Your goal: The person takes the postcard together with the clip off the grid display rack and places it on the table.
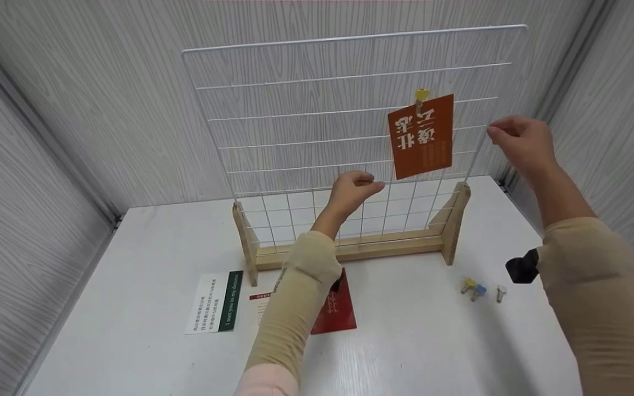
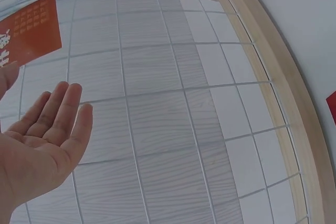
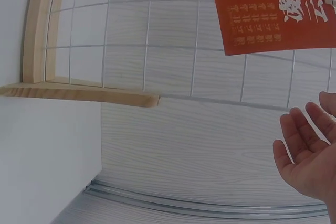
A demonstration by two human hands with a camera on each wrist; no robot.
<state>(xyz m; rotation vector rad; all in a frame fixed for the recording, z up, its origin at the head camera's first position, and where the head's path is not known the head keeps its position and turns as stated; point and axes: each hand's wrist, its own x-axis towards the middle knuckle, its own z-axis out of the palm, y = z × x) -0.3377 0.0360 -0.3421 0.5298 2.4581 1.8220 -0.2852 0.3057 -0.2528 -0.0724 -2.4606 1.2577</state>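
Observation:
An orange card (image 1: 422, 144) with white characters hangs tilted on the white wire grid (image 1: 306, 144), held at its top edge by a small wooden clip with a yellow heart (image 1: 421, 94). My left hand (image 1: 353, 192) is just left of the card's lower corner, its fingers (image 2: 55, 111) loosely bent and holding nothing. On the other side, my right hand (image 1: 526, 143) hovers by the grid's right edge, apart from the card. Its fingers (image 3: 299, 135) are relaxed, with nothing in them.
Wooden feet (image 1: 457, 225) support the grid on the white table. In front lie a green-and-white card (image 1: 215, 302), a red card (image 1: 344, 313) and a pale card (image 1: 260, 297), the latter two partly behind my left sleeve. Yellow, blue (image 1: 479, 291) and white (image 1: 500, 294) clips lie at right.

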